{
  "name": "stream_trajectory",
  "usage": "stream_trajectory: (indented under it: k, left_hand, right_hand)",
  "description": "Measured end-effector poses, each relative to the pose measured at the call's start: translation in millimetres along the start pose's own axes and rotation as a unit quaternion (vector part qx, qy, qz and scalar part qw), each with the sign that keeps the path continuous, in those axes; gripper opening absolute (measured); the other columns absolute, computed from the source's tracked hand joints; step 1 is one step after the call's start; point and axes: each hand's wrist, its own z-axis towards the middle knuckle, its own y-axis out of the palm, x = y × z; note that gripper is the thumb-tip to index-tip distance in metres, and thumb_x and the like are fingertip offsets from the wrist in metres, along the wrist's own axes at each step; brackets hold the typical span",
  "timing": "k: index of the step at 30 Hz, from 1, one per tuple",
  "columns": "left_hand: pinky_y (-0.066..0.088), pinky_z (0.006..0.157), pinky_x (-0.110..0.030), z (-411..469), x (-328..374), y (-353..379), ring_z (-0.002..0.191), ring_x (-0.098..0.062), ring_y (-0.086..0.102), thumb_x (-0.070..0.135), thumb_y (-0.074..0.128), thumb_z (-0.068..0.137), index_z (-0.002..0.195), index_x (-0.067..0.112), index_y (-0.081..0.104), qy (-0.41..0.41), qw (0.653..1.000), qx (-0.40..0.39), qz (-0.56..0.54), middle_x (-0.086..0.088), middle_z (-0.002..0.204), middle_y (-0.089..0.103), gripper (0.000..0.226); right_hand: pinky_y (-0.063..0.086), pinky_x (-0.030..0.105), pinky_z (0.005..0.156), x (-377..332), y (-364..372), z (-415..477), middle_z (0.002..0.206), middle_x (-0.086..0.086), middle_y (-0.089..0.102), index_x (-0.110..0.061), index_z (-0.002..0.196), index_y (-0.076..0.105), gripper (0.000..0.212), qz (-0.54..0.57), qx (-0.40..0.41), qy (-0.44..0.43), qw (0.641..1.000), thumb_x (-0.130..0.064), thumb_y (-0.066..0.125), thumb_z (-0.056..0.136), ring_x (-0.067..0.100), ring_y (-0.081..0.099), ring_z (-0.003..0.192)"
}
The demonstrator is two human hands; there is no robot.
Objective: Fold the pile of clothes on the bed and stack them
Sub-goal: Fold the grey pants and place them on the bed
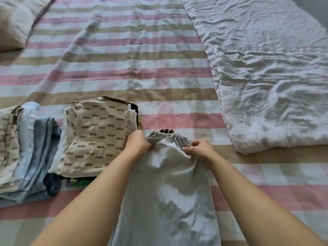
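Observation:
Pale blue-grey trousers (168,189) with a gathered elastic waistband lie lengthwise on the striped bed, waistband away from me. My left hand (138,142) grips the cloth at the left side just below the waistband. My right hand (200,150) pinches the cloth at the right side, a little lower. To the left stands a stack of folded clothes (97,135) topped by a cream shirt with brown squiggles. Further left lies a second stack (26,150) of blue and cream garments.
The bed sheet (124,64) has pink, beige and white stripes. A rumpled white quilt (266,77) covers the right side. A beige pillow (14,23) sits at the far left corner.

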Motion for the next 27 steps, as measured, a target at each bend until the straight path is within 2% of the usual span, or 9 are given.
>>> stream_trajectory:
  k: [3, 6, 9, 11, 13, 16, 20, 24, 27]
  left_hand:
    - [0.047, 0.066, -0.026, -2.1, -9.7, 5.9, 0.08, -0.02, 0.061, 0.0, 0.071, 0.072, 0.092, 0.002, 0.069, 0.026, 0.989, 0.016, -0.146, -0.01, 0.086, 0.068, 0.02]
    - [0.049, 0.065, -0.015, -7.3, -6.6, 9.5, 0.069, -0.008, 0.062, -0.014, 0.067, 0.072, 0.097, -0.004, 0.066, 0.058, 0.935, 0.018, -0.35, -0.008, 0.082, 0.068, 0.027]
    - [0.052, 0.065, -0.013, -1.3, 12.6, 12.3, 0.061, 0.001, 0.063, -0.02, 0.063, 0.072, 0.093, -0.002, 0.066, 0.09, 0.889, 0.016, -0.448, 0.004, 0.071, 0.069, 0.027]
    - [0.052, 0.066, -0.014, 7.4, 27.2, 16.2, 0.06, 0.001, 0.063, -0.02, 0.061, 0.073, 0.089, 0.003, 0.065, 0.094, 0.873, 0.02, -0.479, 0.009, 0.067, 0.069, 0.028]
    - [0.05, 0.065, -0.012, 16.7, 33.7, 22.3, 0.059, 0.001, 0.062, -0.02, 0.06, 0.074, 0.095, -0.001, 0.063, 0.073, 0.87, 0.031, -0.486, 0.003, 0.072, 0.066, 0.029]
    - [0.048, 0.064, -0.01, 30.3, 24.8, 36.4, 0.07, -0.011, 0.059, -0.017, 0.061, 0.076, 0.099, -0.004, 0.059, 0.041, 0.9, 0.043, -0.432, -0.005, 0.079, 0.062, 0.026]
    - [0.046, 0.075, -0.026, 35.5, 10.1, 37.7, 0.086, -0.02, 0.057, -0.005, 0.068, 0.077, 0.104, -0.003, 0.058, -0.002, 0.93, 0.014, -0.368, -0.017, 0.097, 0.063, 0.029]
    - [0.049, 0.081, -0.036, 39.0, 15.3, 21.3, 0.086, -0.026, 0.063, 0.029, 0.066, 0.083, 0.1, 0.004, 0.068, -0.027, 0.901, -0.133, -0.412, -0.017, 0.099, 0.068, 0.031]
    - [0.054, 0.073, -0.028, 41.9, 20.3, 16.8, 0.078, -0.017, 0.068, 0.03, 0.054, 0.091, 0.104, 0.015, 0.068, -0.007, 0.851, -0.234, -0.47, -0.006, 0.091, 0.073, 0.024]
  right_hand:
    - [0.045, 0.028, 0.065, 1.0, -1.1, -7.1, 0.076, 0.009, 0.064, 0.005, 0.097, 0.066, 0.025, 0.07, 0.019, -0.021, 0.997, 0.003, 0.073, 0.073, 0.019, 0.057, 0.066]
    - [0.046, 0.027, 0.068, -6.6, -19.8, -13.5, 0.074, 0.007, 0.064, 0.003, 0.094, 0.068, 0.021, 0.137, 0.095, -0.081, 0.983, 0.006, 0.071, 0.073, 0.018, 0.056, 0.067]
    - [0.048, 0.023, 0.068, -22.8, -45.5, -12.4, 0.072, -0.001, 0.065, -0.013, 0.078, 0.069, 0.018, 0.13, 0.142, -0.155, 0.969, 0.005, 0.071, 0.073, 0.012, 0.058, 0.066]
    - [0.049, 0.019, 0.067, -32.1, -58.2, -6.2, 0.07, -0.005, 0.066, -0.017, 0.074, 0.07, 0.02, 0.12, 0.161, -0.191, 0.961, 0.003, 0.072, 0.073, 0.009, 0.058, 0.065]
    - [0.05, 0.025, 0.069, -31.9, -60.2, 2.5, 0.071, -0.001, 0.066, -0.009, 0.079, 0.071, 0.013, 0.096, 0.167, -0.182, 0.964, 0.002, 0.072, 0.074, 0.012, 0.059, 0.067]
    - [0.049, 0.035, 0.076, -13.2, -52.4, 16.6, 0.081, 0.006, 0.067, -0.011, 0.082, 0.067, 0.01, 0.02, 0.158, -0.138, 0.977, -0.003, 0.07, 0.076, 0.018, 0.059, 0.076]
    - [0.044, 0.032, 0.073, 4.2, -42.2, 23.0, 0.086, 0.008, 0.067, -0.004, 0.091, 0.067, 0.016, -0.035, 0.11, -0.109, 0.987, -0.014, 0.069, 0.078, 0.019, 0.059, 0.08]
    - [0.042, 0.031, 0.073, -10.9, -37.2, 27.1, 0.083, 0.006, 0.062, -0.008, 0.084, 0.066, 0.026, 0.052, 0.06, -0.08, 0.994, -0.033, 0.061, 0.087, 0.018, 0.056, 0.079]
    - [0.046, 0.024, 0.068, -17.5, -39.9, 28.1, 0.086, 0.005, 0.062, -0.008, 0.097, 0.06, 0.015, 0.127, -0.018, -0.065, 0.99, -0.021, 0.06, 0.089, 0.016, 0.057, 0.074]
